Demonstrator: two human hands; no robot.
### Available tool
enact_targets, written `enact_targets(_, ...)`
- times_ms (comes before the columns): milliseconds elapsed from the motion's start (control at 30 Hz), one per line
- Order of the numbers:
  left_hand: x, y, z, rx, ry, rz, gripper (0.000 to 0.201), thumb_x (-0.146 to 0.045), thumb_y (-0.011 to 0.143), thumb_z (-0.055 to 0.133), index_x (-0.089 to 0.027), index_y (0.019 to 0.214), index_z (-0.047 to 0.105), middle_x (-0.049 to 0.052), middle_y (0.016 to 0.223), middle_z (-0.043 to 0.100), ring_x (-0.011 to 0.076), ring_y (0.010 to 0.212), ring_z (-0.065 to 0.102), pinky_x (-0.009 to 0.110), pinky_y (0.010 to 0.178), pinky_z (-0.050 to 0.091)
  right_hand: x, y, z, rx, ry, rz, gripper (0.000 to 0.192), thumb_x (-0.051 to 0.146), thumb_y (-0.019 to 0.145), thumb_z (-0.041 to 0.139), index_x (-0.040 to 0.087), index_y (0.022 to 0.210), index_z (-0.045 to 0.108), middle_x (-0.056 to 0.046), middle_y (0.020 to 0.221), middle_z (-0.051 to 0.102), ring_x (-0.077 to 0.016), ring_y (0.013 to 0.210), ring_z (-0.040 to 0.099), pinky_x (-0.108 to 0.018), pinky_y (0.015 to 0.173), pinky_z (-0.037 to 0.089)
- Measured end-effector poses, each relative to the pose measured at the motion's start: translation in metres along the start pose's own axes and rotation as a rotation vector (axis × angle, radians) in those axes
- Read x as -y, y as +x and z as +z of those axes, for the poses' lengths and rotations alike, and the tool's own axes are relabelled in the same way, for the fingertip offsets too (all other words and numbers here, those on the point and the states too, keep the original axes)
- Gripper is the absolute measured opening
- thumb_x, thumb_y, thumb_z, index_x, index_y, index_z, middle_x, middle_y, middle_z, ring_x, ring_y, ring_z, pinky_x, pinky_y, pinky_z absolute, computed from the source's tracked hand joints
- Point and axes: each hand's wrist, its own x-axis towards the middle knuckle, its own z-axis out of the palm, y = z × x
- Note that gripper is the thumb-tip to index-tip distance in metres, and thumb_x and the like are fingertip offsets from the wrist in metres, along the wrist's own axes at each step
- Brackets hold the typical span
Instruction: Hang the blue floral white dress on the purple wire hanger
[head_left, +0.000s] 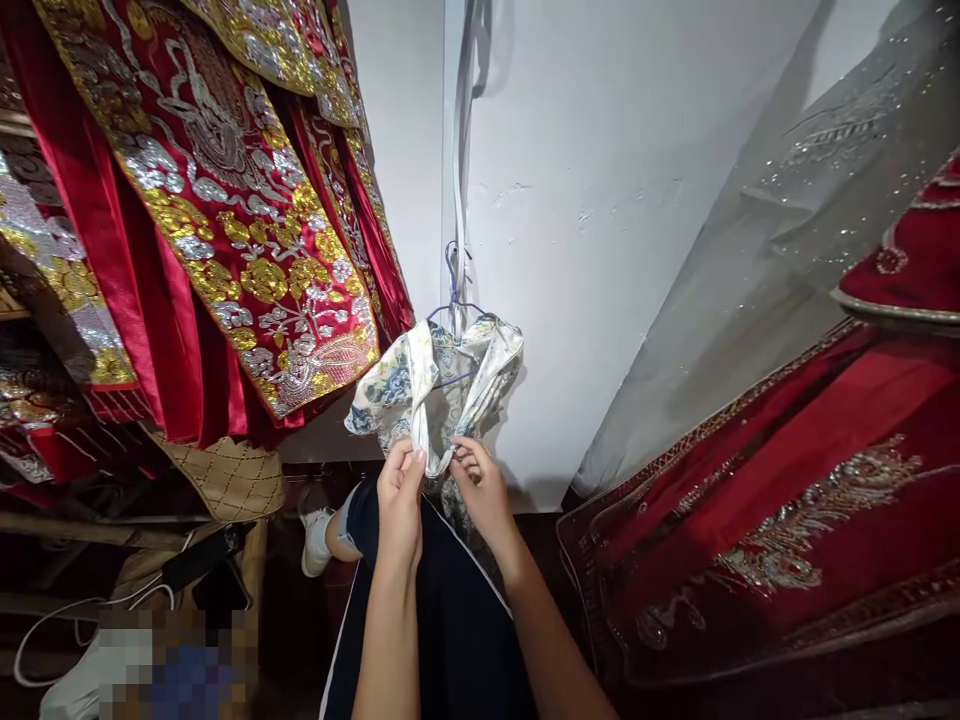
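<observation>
A short-sleeved floral garment, cream with blue and yellow flowers, hangs on a thin purple hanger against the wall. Its front lies parted, and a white band runs down each front edge. With thumb and fingers closed, my left hand pinches the lower end of the left band. My right hand pinches the lower end of the right band, close beside the other hand. The two band ends meet in a loop between my hands. Below them, the garment's lower part is mostly hidden by my hands and legs.
Red costumes with gold and silver sequins hang at the left. A red embroidered skirt and sheer glittery fabric are at the right. A wooden chair holds a phone and a cable. White straps run up the wall.
</observation>
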Motion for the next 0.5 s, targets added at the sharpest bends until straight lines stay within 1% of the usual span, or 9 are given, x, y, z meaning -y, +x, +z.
enact_targets(100,-0.006,-0.004,0.001,0.012,-0.007,0.001,0.024,-0.042,0.088,0.066,-0.021,0.1,0.064,0.002,0.092,0.064,0.0138,0.083,0.06,0.024,0.079,0.048,0.002,-0.004,-0.004,-0.051,-0.045,-0.019,0.022,0.03,0.086,0.055,0.023,0.104,0.066,-0.007,0.104,0.062,-0.0222,0.09,0.061,-0.036,0.079,0.052)
enact_targets(167,-0.008,-0.005,0.0,0.029,-0.008,0.012,0.025,-0.041,0.088,0.066,-0.021,0.102,0.065,0.003,0.096,0.066,0.0158,0.088,0.063,0.027,0.084,0.049,0.001,-0.01,-0.008,-0.048,-0.016,-0.015,0.016,0.029,0.086,0.056,0.023,0.098,0.065,-0.006,0.098,0.064,-0.0229,0.089,0.062,-0.037,0.08,0.051)
enact_targets(233,-0.006,-0.007,-0.002,0.086,0.02,0.019,0.027,-0.04,0.089,0.065,-0.021,0.108,0.065,0.006,0.105,0.068,0.0199,0.1,0.064,0.031,0.094,0.049,0.001,-0.017,-0.011,-0.053,0.013,0.012,0.01,0.03,0.087,0.058,0.023,0.091,0.063,-0.005,0.089,0.065,-0.0232,0.085,0.064,-0.037,0.078,0.052)
enact_targets(300,0.003,-0.009,-0.004,0.171,0.082,-0.004,0.03,-0.037,0.089,0.065,-0.021,0.114,0.065,0.009,0.117,0.067,0.0234,0.113,0.062,0.035,0.103,0.045,0.004,-0.022,-0.012,-0.063,0.021,0.049,0.01,0.032,0.086,0.061,0.023,0.087,0.062,-0.004,0.083,0.065,-0.0234,0.081,0.064,-0.037,0.075,0.052)
enact_targets(333,0.009,-0.01,-0.005,0.198,0.112,-0.02,0.031,-0.035,0.088,0.066,-0.022,0.116,0.065,0.01,0.121,0.065,0.0241,0.117,0.061,0.035,0.105,0.044,0.006,-0.024,-0.013,-0.061,0.027,0.067,0.01,0.033,0.087,0.062,0.022,0.086,0.062,-0.004,0.082,0.066,-0.0235,0.08,0.065,-0.037,0.075,0.052)
enact_targets(367,0.017,-0.011,-0.006,0.199,0.133,-0.032,0.032,-0.033,0.087,0.066,-0.022,0.117,0.064,0.01,0.123,0.065,0.0243,0.118,0.06,0.035,0.105,0.044,0.008,-0.025,-0.014,-0.049,0.038,0.082,0.011,0.033,0.087,0.062,0.022,0.087,0.063,-0.005,0.082,0.068,-0.0237,0.08,0.066,-0.037,0.075,0.052)
enact_targets(400,0.025,-0.012,-0.007,0.177,0.143,-0.037,0.033,-0.032,0.086,0.067,-0.023,0.118,0.063,0.01,0.121,0.065,0.0238,0.116,0.06,0.035,0.103,0.045,0.01,-0.027,-0.014,-0.029,0.057,0.094,0.011,0.033,0.087,0.062,0.022,0.087,0.064,-0.005,0.084,0.069,-0.0238,0.081,0.067,-0.036,0.076,0.052)
enact_targets(467,0.04,-0.014,-0.009,0.105,0.155,-0.017,0.033,-0.028,0.084,0.068,-0.023,0.116,0.06,0.008,0.111,0.065,0.0223,0.107,0.062,0.034,0.096,0.048,0.016,-0.028,-0.014,0.016,0.111,0.118,0.013,0.033,0.088,0.061,0.021,0.089,0.065,-0.006,0.086,0.071,-0.0237,0.082,0.069,-0.036,0.076,0.053)
enact_targets(500,0.046,-0.015,-0.009,0.09,0.184,-0.005,0.033,-0.027,0.084,0.067,-0.023,0.115,0.059,0.007,0.107,0.064,0.0216,0.103,0.063,0.033,0.094,0.049,0.018,-0.028,-0.014,0.037,0.137,0.129,0.014,0.034,0.087,0.061,0.021,0.089,0.065,-0.006,0.086,0.071,-0.0235,0.082,0.069,-0.035,0.076,0.053)
